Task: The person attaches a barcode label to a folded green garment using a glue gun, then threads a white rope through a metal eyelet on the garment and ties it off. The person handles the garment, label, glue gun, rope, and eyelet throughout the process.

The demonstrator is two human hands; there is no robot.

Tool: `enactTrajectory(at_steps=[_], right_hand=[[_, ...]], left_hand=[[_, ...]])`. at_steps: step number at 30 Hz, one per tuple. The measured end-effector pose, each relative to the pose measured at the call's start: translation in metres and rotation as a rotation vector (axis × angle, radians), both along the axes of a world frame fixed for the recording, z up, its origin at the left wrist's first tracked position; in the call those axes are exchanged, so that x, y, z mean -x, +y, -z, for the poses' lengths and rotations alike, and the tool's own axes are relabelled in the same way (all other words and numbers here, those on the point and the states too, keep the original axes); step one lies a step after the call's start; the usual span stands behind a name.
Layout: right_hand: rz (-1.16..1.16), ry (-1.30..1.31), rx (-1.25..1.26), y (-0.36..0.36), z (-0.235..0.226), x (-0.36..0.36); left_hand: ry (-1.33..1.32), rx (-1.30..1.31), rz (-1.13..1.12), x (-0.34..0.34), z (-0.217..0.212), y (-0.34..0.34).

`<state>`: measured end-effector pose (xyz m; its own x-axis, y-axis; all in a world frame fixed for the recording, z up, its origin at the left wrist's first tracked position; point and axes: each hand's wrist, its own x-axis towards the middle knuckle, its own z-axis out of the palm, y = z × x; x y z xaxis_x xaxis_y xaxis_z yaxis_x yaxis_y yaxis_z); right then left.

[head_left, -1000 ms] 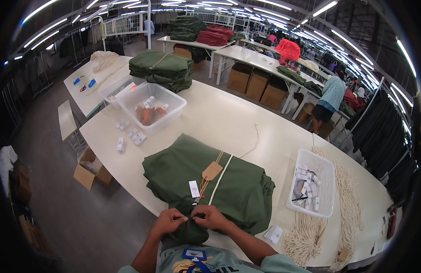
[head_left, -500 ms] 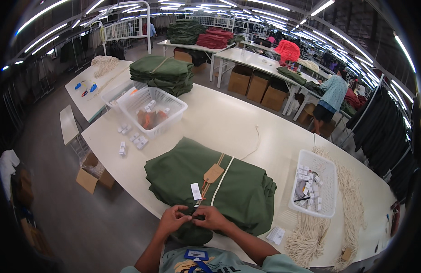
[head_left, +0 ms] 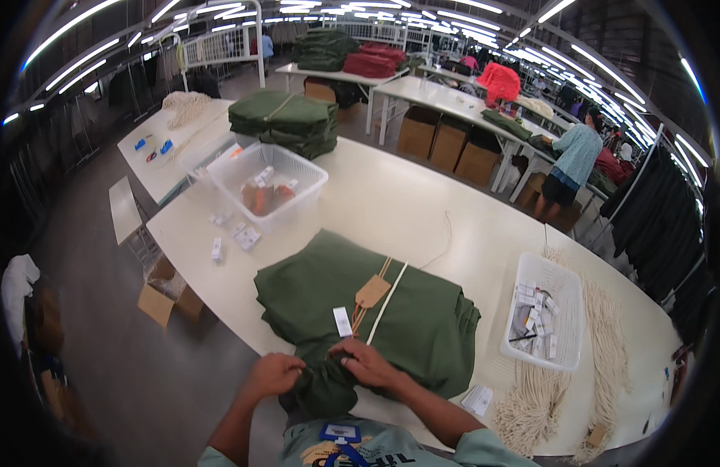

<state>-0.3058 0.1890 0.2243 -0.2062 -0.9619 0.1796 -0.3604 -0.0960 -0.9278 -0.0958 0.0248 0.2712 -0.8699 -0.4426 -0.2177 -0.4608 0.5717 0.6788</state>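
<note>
A folded dark green cloth bundle point(head_left: 430, 331) lies on the white table in front of me. At its near edge I pinch the gathered fabric with both hands: my left hand point(head_left: 276, 375) closed on the left side, my right hand point(head_left: 369, 364) closed on the right, fingertips partly hidden in the folds. Part of the cloth hangs toward my body between them. On top rest a brown card tag point(head_left: 372, 292) on tan strings and a white label point(head_left: 342, 321), just beyond my hands. A cream cord point(head_left: 388, 302) crosses the bundle beside them.
At right stand a white basket point(head_left: 503, 342) of small labels and bundles of cream cord point(head_left: 605, 335). White labels point(head_left: 477, 399) lie near it. Another basket point(head_left: 297, 204) and a green cloth stack point(head_left: 286, 117) stand far left. A person point(head_left: 572, 159) works at a farther table.
My hands have moved apart, the left one leftward, drawing the gathered cloth edge out between them. The tag and label remain on the bundle. The whole view has shifted slightly.
</note>
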Motion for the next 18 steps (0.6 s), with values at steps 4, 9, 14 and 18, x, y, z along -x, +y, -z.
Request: enactTrajectory(at_steps=[4, 9, 14, 18], right_hand=[[-0.082, 0.469, 0.095, 0.000, -0.005, 0.022], [-0.023, 0.568, 0.205, -0.002, 0.007, 0.059], [0.166, 0.678, -0.052, 0.003, 0.006, 0.094], [0.135, 0.454, 0.020, -0.003, -0.013, 0.060]], left_hand=[[0.087, 0.101, 0.003, -0.012, -0.022, -0.015], [0.173, 0.160, 0.004, -0.025, -0.025, -0.015], [0.185, 0.072, -0.093, -0.038, -0.023, -0.011], [0.237, 0.048, -0.112, -0.035, -0.018, -0.004]])
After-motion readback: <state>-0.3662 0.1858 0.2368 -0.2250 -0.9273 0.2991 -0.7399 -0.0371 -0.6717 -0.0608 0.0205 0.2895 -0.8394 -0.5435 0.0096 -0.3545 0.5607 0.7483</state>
